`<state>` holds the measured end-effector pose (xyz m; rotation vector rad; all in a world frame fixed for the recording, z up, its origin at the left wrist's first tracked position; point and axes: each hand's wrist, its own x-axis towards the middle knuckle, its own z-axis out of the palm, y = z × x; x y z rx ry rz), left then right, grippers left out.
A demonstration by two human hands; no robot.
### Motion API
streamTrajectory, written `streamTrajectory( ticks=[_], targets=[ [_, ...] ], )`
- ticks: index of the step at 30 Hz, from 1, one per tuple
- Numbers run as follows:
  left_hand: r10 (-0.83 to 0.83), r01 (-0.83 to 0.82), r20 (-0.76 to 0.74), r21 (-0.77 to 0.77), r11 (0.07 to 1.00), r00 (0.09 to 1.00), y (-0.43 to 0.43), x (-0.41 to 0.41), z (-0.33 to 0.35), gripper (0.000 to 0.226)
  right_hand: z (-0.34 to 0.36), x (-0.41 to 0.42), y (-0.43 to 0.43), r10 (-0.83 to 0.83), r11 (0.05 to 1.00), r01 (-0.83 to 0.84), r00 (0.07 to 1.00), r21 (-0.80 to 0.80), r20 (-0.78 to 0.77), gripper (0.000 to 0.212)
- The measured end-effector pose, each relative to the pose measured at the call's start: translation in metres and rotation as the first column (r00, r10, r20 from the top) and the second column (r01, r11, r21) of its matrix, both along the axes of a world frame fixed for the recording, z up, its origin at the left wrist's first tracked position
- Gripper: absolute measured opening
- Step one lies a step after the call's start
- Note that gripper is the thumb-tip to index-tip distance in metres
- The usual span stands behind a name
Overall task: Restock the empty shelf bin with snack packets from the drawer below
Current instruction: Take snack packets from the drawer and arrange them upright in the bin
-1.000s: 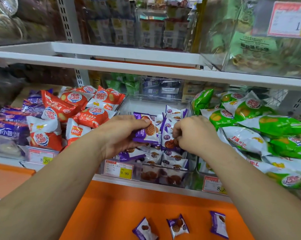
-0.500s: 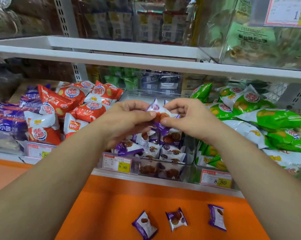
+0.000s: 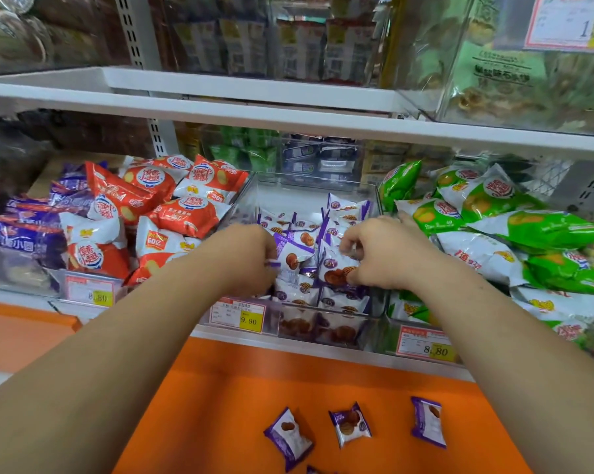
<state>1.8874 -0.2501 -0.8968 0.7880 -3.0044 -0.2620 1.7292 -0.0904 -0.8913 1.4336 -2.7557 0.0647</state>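
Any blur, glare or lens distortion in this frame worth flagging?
Head view: wide-angle bending slightly bows the white shelf edge; reflections wash over the clear bin upper right; the left hand is motion-smeared, the right hand, pinching a purple packet, sharper; the 9.90 price tag reads cleanly.

Snack packets (image 3: pixel 336 268) in the shelf bin (image 3: pixel 317 186), three packets (image 3: pixel 350 424) on the ledge (image 3: pixel 220 388) below.

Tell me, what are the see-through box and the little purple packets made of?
The see-through box looks like hard clear plastic, glossy: packets show through its walls. The purple packets seem to be thin shiny plastic film, crinkled with crimped ends, though a foil lining can't be ruled out.
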Motion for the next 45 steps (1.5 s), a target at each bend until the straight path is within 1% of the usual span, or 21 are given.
streamTrajectory(
  ticks=[3,5,7,10,14,16,17,20,22,25,27,28,30,31,32,33,35,37,38,43,45],
  targets=[
    [0.040,-0.037,-0.160,0.021,0.999,0.986,-0.002,0.000,0.014,0.009,-0.001,0.000,0.003,0.035,0.999,-0.034,0.999,-0.005,0.033,0.036],
    [0.128,-0.030,-0.330,0.287,0.958,0.935,0.002,-0.002,0.026,0.009,0.000,0.000,0.004,0.032,0.999,-0.032,0.999,0.005,0.035,0.032],
    [0.289,0.036,-0.419,0.617,0.786,0.861,0.010,-0.004,0.034,0.010,0.002,0.001,0.003,0.019,1.000,-0.020,0.999,0.020,0.036,0.029],
    [0.407,0.044,-0.346,0.804,0.593,0.845,0.013,-0.004,0.036,0.011,0.002,0.004,0.001,0.002,0.999,-0.003,1.000,0.044,0.013,0.028],
    [0.454,0.041,-0.294,0.871,0.489,0.841,0.010,-0.005,0.024,0.014,0.011,0.007,0.003,0.010,0.998,-0.011,1.000,0.064,0.014,0.049],
    [0.500,0.071,-0.276,0.918,0.391,0.821,0.010,-0.008,0.018,0.013,0.022,0.006,0.007,0.038,0.999,-0.035,0.997,-0.041,0.068,0.069],
    [0.530,0.096,-0.258,0.945,0.313,0.808,0.011,-0.010,0.016,0.015,0.027,0.006,0.010,0.077,0.989,-0.054,0.983,-0.138,0.166,0.074],
    [0.559,0.160,-0.208,0.978,0.134,0.803,0.017,-0.016,0.012,0.016,0.029,0.006,0.017,0.324,0.886,-0.084,0.816,-0.457,0.478,0.066],
    [0.538,0.210,-0.194,0.977,0.033,0.820,0.023,-0.018,0.010,0.018,0.026,0.007,0.020,0.444,0.802,-0.034,0.702,-0.597,0.557,0.061],
    [0.487,0.280,-0.217,0.958,-0.061,0.846,0.035,-0.017,0.015,0.016,0.023,0.008,0.022,0.525,0.744,0.049,0.575,-0.667,0.628,0.052],
    [0.454,0.279,-0.253,0.960,0.011,0.854,0.039,-0.015,0.017,0.011,0.020,0.010,0.022,0.563,0.733,0.064,0.503,-0.677,0.656,0.040],
    [0.453,0.255,-0.281,0.960,0.119,0.846,0.037,-0.015,0.014,0.008,0.017,0.009,0.021,0.566,0.725,0.082,0.495,-0.683,0.660,0.038],
    [0.454,0.166,-0.412,0.856,0.489,0.790,0.027,-0.016,0.002,0.006,0.012,0.008,0.020,0.508,0.717,0.161,0.546,-0.679,0.666,0.037],
    [0.399,0.093,-0.493,0.711,0.697,0.773,0.019,-0.017,-0.006,0.008,0.011,0.008,0.020,0.463,0.715,0.213,0.569,-0.666,0.680,0.035],
    [0.299,0.022,-0.518,0.525,0.851,0.801,0.012,-0.017,-0.012,0.010,0.012,0.007,0.021,0.419,0.718,0.255,0.585,-0.648,0.694,0.035],
    [0.201,-0.017,-0.470,0.366,0.931,0.859,0.007,-0.017,-0.017,0.013,0.014,0.008,0.021,0.377,0.721,0.286,0.602,-0.631,0.704,0.036],
    [0.075,-0.006,-0.280,0.240,0.971,0.957,0.001,-0.018,-0.026,0.034,0.019,0.009,0.023,0.315,0.719,0.322,0.638,-0.616,0.702,0.035],
    [0.047,-0.005,-0.151,0.266,0.964,0.987,0.001,-0.022,-0.031,0.059,0.023,0.012,0.024,0.276,0.741,0.342,0.630,-0.578,0.726,0.033],
    [0.043,-0.008,-0.128,0.265,0.964,0.991,0.002,-0.025,-0.032,0.062,0.023,0.012,0.025,0.255,0.761,0.348,0.615,-0.548,0.746,0.031],
    [0.120,-0.045,-0.253,0.285,0.957,0.960,0.003,-0.037,-0.040,0.040,0.026,0.011,0.023,0.184,0.813,0.373,0.565,-0.448,0.804,0.033],
    [0.153,-0.053,-0.285,0.330,0.942,0.946,0.000,-0.036,-0.038,0.034,0.028,0.009,0.025,0.188,0.845,0.322,0.570,-0.427,0.800,0.022]
  ],
)
